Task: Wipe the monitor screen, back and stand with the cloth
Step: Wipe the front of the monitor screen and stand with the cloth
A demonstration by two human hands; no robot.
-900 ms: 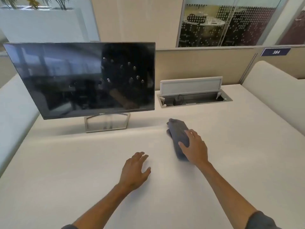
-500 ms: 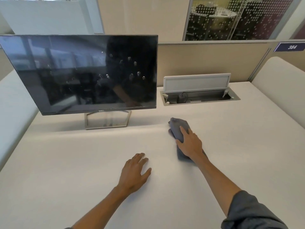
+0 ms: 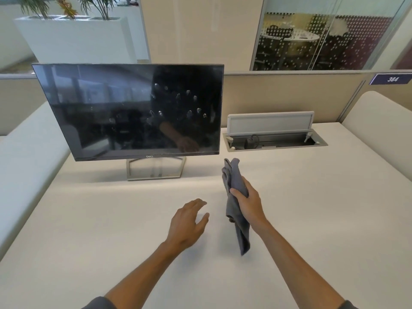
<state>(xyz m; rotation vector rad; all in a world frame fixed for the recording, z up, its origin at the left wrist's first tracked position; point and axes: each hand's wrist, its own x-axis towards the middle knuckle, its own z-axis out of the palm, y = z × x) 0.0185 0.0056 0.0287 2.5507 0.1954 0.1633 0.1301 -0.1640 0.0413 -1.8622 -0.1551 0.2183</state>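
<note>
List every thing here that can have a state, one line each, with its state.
monitor: upright on its stand, screen dark, smudges on it
stand: resting on the desk
cloth: bunched, lifted off the desk, held
right hand: grips the cloth
left hand: fingers relaxed, holds nothing
cable box lid: flipped up, open
desk: white top

Grey cloth [image 3: 236,210]; black monitor [image 3: 131,110], silver stand [image 3: 156,169]; white desk [image 3: 312,208].
</note>
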